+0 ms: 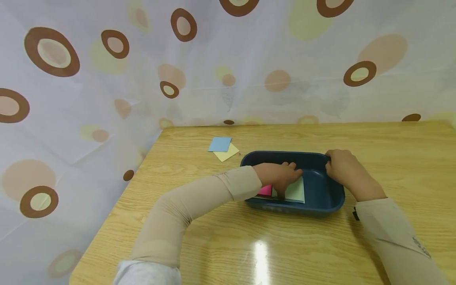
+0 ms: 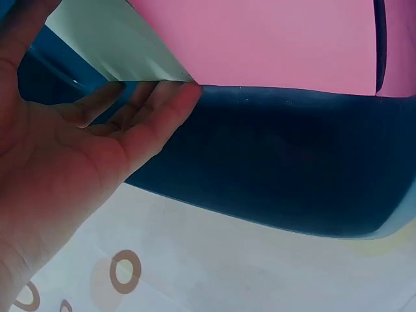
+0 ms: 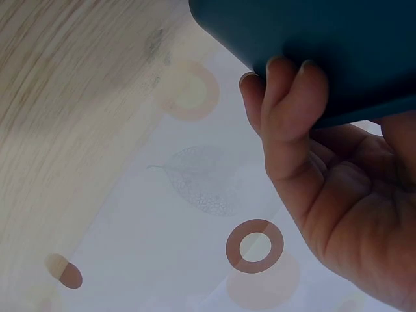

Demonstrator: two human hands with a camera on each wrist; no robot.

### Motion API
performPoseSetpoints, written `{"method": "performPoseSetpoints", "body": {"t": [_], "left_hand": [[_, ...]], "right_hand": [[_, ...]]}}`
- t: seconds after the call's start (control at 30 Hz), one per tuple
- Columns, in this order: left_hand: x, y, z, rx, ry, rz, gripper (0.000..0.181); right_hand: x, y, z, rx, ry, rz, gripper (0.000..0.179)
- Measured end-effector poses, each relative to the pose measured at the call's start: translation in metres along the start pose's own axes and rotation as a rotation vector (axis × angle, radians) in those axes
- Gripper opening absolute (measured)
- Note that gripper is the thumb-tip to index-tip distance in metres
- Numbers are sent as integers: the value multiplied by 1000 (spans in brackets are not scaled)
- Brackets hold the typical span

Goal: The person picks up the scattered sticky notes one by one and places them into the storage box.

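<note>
A dark blue plastic tub [image 1: 320, 194] stands on the table. My right hand [image 1: 347, 170] grips its rim at the far right corner, with fingers curled over the wall [image 3: 364, 52] in the right wrist view. Inside the tub, my left hand [image 1: 279, 176] reaches down over a pale green paper square [image 1: 296, 192]. The left fingertips touch that square's edge, next to a pink paper square [image 2: 273, 42]. Another pink piece [image 2: 400, 52] shows at the right of the left wrist view. In the head view, my left hand partly hides the papers.
A light blue paper square [image 1: 220, 144] overlaps a pale yellow one [image 1: 227, 152] on the wooden table [image 1: 213, 245], left of and behind the tub. A white sheet with brown and peach circles [image 1: 228, 59] hangs behind the table and along its left side.
</note>
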State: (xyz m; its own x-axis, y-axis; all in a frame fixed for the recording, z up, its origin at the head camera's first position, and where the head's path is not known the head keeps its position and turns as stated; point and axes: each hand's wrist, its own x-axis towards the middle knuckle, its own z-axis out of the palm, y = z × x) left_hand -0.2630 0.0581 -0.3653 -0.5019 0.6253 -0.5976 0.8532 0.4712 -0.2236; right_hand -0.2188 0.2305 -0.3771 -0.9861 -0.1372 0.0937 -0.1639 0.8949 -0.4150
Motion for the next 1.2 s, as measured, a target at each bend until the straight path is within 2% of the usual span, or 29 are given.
{"method": "performPoseSetpoints", "body": {"t": [0.23,0.43,0.53,0.6,0.7,0.77,0.8,0.87,0.93,0.97,1.0,1.07,1.13,1.2], "left_hand": [[-1,2,-2,20,-4,-7,92],[8,5,-11,15,5,10,101],[6,2,-21,-18,26,34,107],[-2,-7,-28,-91,57,81,105],[-25,-37,-38,-321,167,201,90],[-41,-67,-40,-487,287,269,75],[-49,-84,-39,-566,357,283,67],[-60,-119,-33,-656,482,252,54],[-65,-151,-22,-686,557,144,48],[-65,-166,-14,-687,567,79,47],[-64,-179,-7,-686,551,15,48],[-59,-200,10,-670,476,-92,54],[-51,-214,27,-658,382,-165,61],[-43,-221,43,-659,303,-209,70]], "right_hand": [[0,3,1,-5,0,2,34],[-6,17,-3,-7,25,-15,35],[-10,24,-5,-2,37,-18,35],[-11,27,-5,8,39,-23,36],[-13,30,-5,21,31,-15,36],[-12,30,-7,20,24,-8,36],[-12,29,-7,18,23,-6,36],[-11,27,-8,18,22,-3,37],[-11,26,-9,22,20,2,37],[-11,25,-9,24,19,2,37],[-12,24,-9,25,17,5,37],[-13,24,-8,29,13,10,37],[-16,24,-7,28,13,11,37],[-17,26,-6,26,17,8,36]]}}
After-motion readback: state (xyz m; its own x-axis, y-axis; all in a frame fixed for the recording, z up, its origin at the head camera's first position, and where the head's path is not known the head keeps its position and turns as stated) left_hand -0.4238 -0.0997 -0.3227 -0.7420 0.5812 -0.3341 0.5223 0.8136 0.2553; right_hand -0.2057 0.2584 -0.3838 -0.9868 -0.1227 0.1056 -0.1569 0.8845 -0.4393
